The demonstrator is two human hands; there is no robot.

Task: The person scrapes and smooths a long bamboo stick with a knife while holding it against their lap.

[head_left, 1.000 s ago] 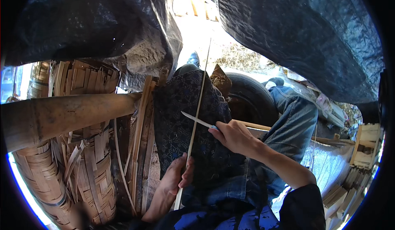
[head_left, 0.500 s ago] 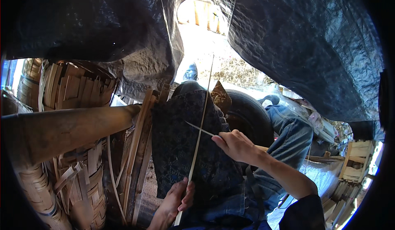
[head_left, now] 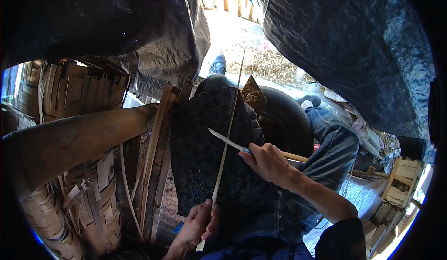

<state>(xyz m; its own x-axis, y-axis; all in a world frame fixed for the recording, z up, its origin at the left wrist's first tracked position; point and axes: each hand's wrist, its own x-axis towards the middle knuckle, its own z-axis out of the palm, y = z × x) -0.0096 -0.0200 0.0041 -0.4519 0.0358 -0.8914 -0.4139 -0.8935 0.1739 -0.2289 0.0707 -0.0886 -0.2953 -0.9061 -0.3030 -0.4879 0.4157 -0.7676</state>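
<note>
A long thin strip of pale bamboo or wood [head_left: 222,164] slants up and away over a dark patterned cloth [head_left: 195,153] spread on my lap. My left hand [head_left: 200,225] pinches the strip near its lower end. In my right hand [head_left: 269,163] is a knife [head_left: 228,141], its blade pointing to the left and lying across the middle of the strip. The blade seems to touch the strip. A pale wooden handle end [head_left: 294,157] sticks out behind my right fist, toward my jeans-covered knee.
A thick bamboo pole [head_left: 84,141] reaches in from the left, above woven baskets [head_left: 100,209]. Upright wooden slats [head_left: 158,167] stand beside my lap. A black tyre [head_left: 291,120] lies beyond my right hand. Dark plastic sheeting [head_left: 344,50] hangs overhead on both sides.
The knife blade has turned so that its flat side shows more broadly. Both hands stay nearly in place, the left still on the strip. The whole view has shifted slightly.
</note>
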